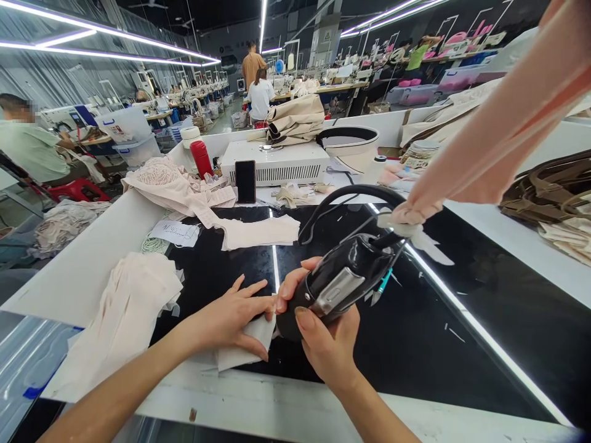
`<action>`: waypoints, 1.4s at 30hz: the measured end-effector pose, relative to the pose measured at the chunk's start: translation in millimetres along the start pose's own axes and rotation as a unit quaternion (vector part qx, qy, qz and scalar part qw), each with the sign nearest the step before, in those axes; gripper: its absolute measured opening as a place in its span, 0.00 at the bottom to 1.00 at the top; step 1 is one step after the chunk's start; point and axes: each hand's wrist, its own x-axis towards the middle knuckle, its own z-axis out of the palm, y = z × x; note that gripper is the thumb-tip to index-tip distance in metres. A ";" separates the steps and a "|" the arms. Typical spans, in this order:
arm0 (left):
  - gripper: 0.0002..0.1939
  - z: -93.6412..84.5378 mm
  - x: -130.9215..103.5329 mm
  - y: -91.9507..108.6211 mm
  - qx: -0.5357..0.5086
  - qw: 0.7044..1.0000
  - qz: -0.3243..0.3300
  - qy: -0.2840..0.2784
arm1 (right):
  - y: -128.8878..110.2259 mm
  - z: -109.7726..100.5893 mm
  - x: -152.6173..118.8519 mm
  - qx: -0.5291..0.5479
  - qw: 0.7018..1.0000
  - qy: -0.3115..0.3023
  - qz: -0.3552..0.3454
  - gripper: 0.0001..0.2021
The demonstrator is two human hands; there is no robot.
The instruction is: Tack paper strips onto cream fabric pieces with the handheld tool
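Observation:
My right hand (330,338) is wrapped round a black corded hand tool (344,277) with a silver plate on its side. The tool is tilted, its lower end beside the fingertips of my left hand (235,317). That left hand lies flat with fingers spread on a small off-white fabric piece (247,351) near the front edge of the black work surface (415,357). Where the tool's lower end meets the fabric is hidden. A pink cloth strip (498,123) is knotted round the tool's cord.
Off-white fabric (124,307) is heaped at the left edge, and a longer piece (261,232) lies farther back. Behind stand a phone (245,181), a red bottle (201,159) and a white box (277,165). A teal-handled tool (382,284) lies right of the black tool. People sit beyond.

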 end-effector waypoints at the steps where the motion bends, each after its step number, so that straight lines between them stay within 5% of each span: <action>1: 0.29 -0.1 0.0 -0.1 0.000 1.000 0.001 -0.001 | -0.2 0.3 -0.9 0.001 1.000 -0.004 -0.001 0.21; 10: 0.46 3.3 0.1 -5.2 0.013 1.000 0.005 -0.001 | 2.7 3.6 -7.1 0.010 1.000 -0.018 -0.001 0.21; 27: 0.49 13.2 1.0 -12.0 0.061 0.997 0.044 0.022 | 8.2 7.1 -10.2 -0.004 0.999 -0.043 -0.004 0.15; 35: 0.37 9.0 -1.0 -6.5 0.086 0.994 0.058 0.021 | 12.8 4.1 -11.3 -0.028 0.999 -0.021 0.013 0.19; 42: 0.48 6.5 -0.4 -10.1 0.047 0.998 0.036 -0.008 | 6.2 7.6 -7.0 0.010 1.000 -0.025 0.000 0.19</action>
